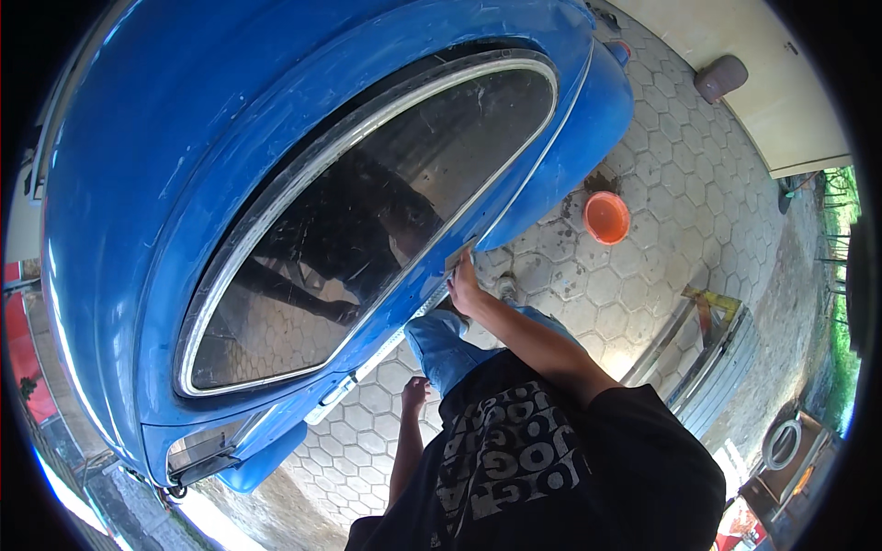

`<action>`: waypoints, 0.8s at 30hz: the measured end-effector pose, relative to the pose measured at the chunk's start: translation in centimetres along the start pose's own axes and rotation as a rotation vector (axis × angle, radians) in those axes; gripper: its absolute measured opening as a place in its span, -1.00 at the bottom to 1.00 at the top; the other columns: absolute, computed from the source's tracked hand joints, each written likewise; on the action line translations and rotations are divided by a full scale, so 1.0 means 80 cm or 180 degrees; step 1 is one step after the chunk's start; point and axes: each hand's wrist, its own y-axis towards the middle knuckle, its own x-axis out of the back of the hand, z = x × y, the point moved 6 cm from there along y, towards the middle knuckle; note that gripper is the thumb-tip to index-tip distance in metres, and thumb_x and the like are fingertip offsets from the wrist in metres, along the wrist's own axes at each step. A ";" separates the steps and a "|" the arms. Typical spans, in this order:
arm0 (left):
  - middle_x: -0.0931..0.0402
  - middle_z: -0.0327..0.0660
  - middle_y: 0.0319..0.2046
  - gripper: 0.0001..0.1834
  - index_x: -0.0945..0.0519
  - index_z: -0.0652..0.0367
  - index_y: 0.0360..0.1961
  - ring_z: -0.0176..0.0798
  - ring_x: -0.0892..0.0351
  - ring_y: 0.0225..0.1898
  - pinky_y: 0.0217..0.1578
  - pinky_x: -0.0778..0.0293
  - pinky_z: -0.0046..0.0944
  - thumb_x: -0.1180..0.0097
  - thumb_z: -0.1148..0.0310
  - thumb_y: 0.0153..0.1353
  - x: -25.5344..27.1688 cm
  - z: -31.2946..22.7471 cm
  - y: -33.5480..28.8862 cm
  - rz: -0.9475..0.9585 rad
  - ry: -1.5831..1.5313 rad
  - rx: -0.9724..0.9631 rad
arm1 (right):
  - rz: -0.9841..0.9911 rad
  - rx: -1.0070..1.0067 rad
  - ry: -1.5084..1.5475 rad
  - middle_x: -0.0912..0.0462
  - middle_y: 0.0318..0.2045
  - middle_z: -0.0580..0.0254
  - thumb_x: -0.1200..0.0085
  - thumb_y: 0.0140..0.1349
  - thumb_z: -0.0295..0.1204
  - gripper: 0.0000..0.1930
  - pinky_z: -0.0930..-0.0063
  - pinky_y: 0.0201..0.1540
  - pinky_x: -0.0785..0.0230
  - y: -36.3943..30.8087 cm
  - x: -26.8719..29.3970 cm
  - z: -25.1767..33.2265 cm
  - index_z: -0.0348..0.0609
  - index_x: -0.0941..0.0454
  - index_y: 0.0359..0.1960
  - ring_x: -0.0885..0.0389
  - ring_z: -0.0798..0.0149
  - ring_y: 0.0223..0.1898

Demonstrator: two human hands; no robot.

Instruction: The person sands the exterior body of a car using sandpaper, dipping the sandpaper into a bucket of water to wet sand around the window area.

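Beside me stands a blue car (138, 211) with rounded bodywork and a large side window (367, 230) framed in pale trim. My right hand (466, 286) reaches to the panel below the window, near the rear fender (588, 147). Its fingers are closed on a thin, flat grey-tan piece (461, 250) pressed against the blue paint; its exact kind is too small to tell. My left hand (415, 393) hangs low beside my leg, apart from the car. Its fingers are loosely curled, and nothing shows in them.
An orange bucket (606, 218) stands on the hexagonal paving (661, 174), with wet patches around it. Behind my right side lie a metal-framed panel (717, 358) and a ring-shaped thing (782, 444). A pale wall or door (772, 101) rises at the upper right. The window mirrors my figure.
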 end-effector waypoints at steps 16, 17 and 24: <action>-0.61 -0.15 -0.29 -0.72 -0.55 0.10 -0.07 -0.28 -0.63 -0.43 -0.48 -0.48 -0.29 0.05 0.26 0.27 -0.055 -0.032 -0.021 0.0039 -0.0601 0.0453 | 0.0253 -0.0077 0.1137 -0.32 0.25 0.23 0.60 0.41 0.11 -0.33 0.41 0.36 0.06 0.026 -0.001 0.111 -0.09 -0.10 0.35 -0.22 0.25 0.29; -0.61 -0.16 -0.32 -0.73 -0.55 0.09 -0.08 -0.27 -0.63 -0.43 -0.49 -0.48 -0.29 0.05 0.27 0.27 -0.054 -0.038 -0.017 -0.0019 -0.0490 0.0123 | 0.0335 0.0117 0.1410 -0.15 0.34 0.07 0.54 0.42 0.05 -0.32 0.37 0.39 0.14 0.025 -0.003 0.115 -0.22 0.04 0.38 -0.09 0.13 0.36; -0.62 -0.15 -0.34 -0.75 -0.57 0.05 -0.07 -0.30 -0.62 -0.48 -0.52 -0.49 -0.31 0.06 0.32 0.27 -0.058 -0.017 -0.018 -0.0012 -0.0527 0.0188 | -0.0828 0.1859 -0.1096 0.43 0.41 -0.23 0.55 0.43 0.03 -0.20 0.34 0.45 0.48 -0.002 -0.004 0.140 -0.48 0.43 0.35 0.44 -0.02 0.45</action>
